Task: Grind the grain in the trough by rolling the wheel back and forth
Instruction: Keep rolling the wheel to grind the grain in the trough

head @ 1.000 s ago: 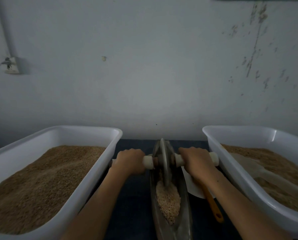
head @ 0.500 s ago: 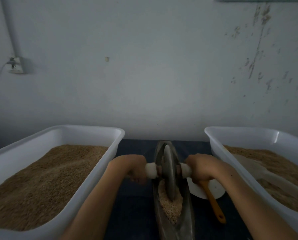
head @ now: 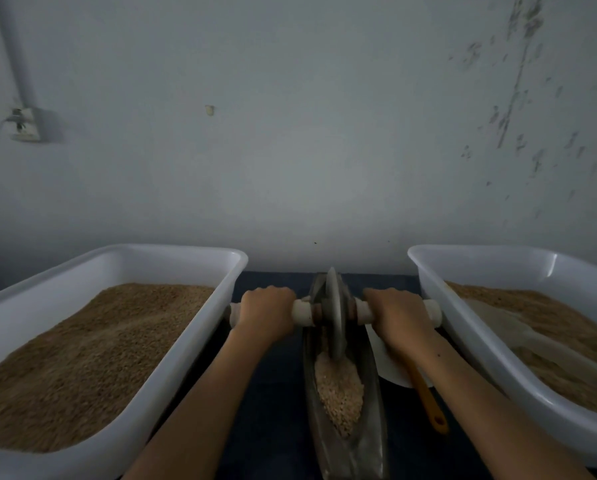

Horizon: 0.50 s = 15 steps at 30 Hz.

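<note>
Trough [head: 345, 441]: long, boat-shaped, on the dark surface [head: 276, 410] between two white tubs, long axis running from near edge toward the wall.
Wheel [head: 334, 317]: upright on edge toward the far end of the trough, beyond the grain.
Grain [head: 338, 389]: heaped on the near side of the wheel, toward the body.
Left hand [head: 267, 315]: fingers wrapped round the left handle [head: 302, 311].
Right hand [head: 399, 315]: fingers wrapped round the right handle [head: 434, 311].
Nearness: hands level, neither ahead.
Next stroke, likely: pull back along the trough axis.

Both your forearms reach forward, nearly parallel. Your left hand [head: 267, 311] and right hand [head: 399, 315] sit level with each other, knuckles up, fingers curled over and closed in a grip.
</note>
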Each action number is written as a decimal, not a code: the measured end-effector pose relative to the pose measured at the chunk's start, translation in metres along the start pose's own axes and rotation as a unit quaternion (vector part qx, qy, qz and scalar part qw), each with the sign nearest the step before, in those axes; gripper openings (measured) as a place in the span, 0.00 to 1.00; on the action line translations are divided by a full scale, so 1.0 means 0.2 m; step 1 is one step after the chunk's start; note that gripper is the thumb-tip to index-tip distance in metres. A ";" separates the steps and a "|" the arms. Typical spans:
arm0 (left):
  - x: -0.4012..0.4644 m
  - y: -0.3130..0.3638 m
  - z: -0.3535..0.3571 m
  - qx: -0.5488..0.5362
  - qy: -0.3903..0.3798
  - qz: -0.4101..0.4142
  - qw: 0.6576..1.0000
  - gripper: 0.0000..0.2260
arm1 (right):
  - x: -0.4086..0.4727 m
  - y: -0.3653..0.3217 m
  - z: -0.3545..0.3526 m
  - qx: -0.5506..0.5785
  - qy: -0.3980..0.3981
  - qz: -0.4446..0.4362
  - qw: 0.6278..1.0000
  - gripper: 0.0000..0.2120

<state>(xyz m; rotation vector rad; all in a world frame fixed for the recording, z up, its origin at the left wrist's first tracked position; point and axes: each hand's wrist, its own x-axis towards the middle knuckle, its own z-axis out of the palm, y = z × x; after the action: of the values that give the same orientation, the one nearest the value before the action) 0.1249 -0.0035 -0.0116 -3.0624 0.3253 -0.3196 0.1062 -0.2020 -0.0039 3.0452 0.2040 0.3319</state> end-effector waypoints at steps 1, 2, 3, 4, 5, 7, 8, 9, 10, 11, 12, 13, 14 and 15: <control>0.00 0.01 0.01 0.003 0.020 -0.003 1.000 0.09 | 0.00 0.00 0.00 0.002 0.007 -0.001 1.000 0.10; 0.00 0.01 0.01 0.009 0.033 -0.005 0.999 0.09 | 0.00 0.00 0.00 0.004 0.009 -0.002 1.000 0.10; -0.01 0.01 0.01 0.017 0.040 -0.006 0.999 0.08 | -0.01 0.00 0.00 0.006 0.010 -0.003 1.000 0.10; 0.00 0.01 0.01 0.023 0.040 -0.007 0.999 0.09 | -0.01 0.00 0.00 0.008 0.010 -0.003 1.000 0.09; 0.00 0.01 0.01 0.027 0.034 -0.005 0.999 0.09 | -0.01 0.00 -0.01 0.009 0.004 -0.004 1.000 0.09; 0.01 0.00 0.01 0.027 -0.003 0.001 1.000 0.11 | -0.02 0.01 -0.03 0.002 -0.032 -0.010 0.999 0.09; 0.01 0.00 0.00 0.020 -0.034 0.004 0.999 0.13 | -0.02 0.01 -0.04 -0.008 -0.056 -0.019 0.998 0.10; 0.01 -0.01 -0.01 0.006 -0.072 0.005 0.997 0.14 | -0.02 0.01 -0.06 -0.017 -0.078 -0.029 0.996 0.11; 0.01 -0.02 -0.02 -0.015 -0.119 0.004 0.993 0.16 | -0.02 0.01 -0.07 -0.025 -0.102 -0.038 0.994 0.12; 0.00 -0.04 -0.03 -0.040 -0.171 0.005 0.985 0.17 | -0.02 0.01 -0.09 -0.031 -0.126 -0.045 0.991 0.11; 0.00 -0.05 -0.05 -0.063 -0.222 0.010 0.973 0.16 | -0.02 0.01 -0.10 -0.033 -0.150 -0.051 0.987 0.11; -0.01 -0.05 -0.06 -0.083 -0.266 0.020 0.960 0.13 | -0.03 0.02 -0.10 -0.031 -0.173 -0.056 0.983 0.10; -0.01 -0.06 -0.07 -0.095 -0.299 0.032 0.949 0.08 | -0.03 0.02 -0.11 -0.025 -0.195 -0.058 0.979 0.09; -0.02 -0.06 -0.08 -0.098 -0.315 0.042 0.943 0.04 | -0.03 0.02 -0.11 -0.017 -0.217 -0.059 0.974 0.09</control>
<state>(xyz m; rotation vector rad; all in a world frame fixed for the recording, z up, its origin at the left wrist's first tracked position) 0.1200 0.0082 0.0045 -3.0996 0.4631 0.7254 0.0963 -0.2063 0.0171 2.9593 0.3405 -0.3338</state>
